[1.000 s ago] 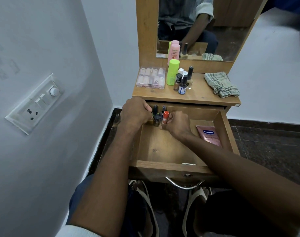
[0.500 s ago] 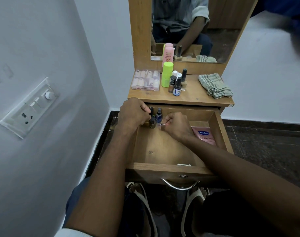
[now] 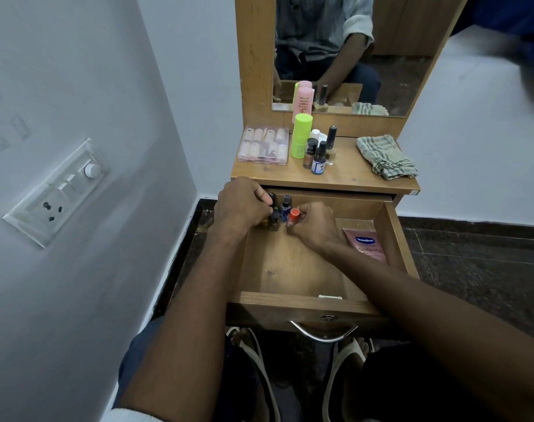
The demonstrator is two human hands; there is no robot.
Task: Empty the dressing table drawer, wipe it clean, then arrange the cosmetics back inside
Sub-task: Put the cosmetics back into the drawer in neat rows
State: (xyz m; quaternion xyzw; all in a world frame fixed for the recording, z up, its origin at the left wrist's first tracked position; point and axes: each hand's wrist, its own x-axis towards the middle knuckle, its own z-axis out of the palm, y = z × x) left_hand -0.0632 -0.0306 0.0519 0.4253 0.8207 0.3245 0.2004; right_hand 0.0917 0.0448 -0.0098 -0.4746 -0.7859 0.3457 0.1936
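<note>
— Left hand (image 3: 241, 208)? Curled around black-capped dark bottle (image 3: 273, 220), far-left corner of open wooden drawer (image 3: 293, 300).
— Right hand (image 3: 314, 226)? Pinching orange-capped small bottle (image 3: 292, 217), just beside.

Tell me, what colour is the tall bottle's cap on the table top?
Bright lime green, clearest in the head view.

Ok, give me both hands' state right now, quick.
Left hand: pinching a black-capped bottle in the drawer.
Right hand: holding the orange-capped bottle.
</note>
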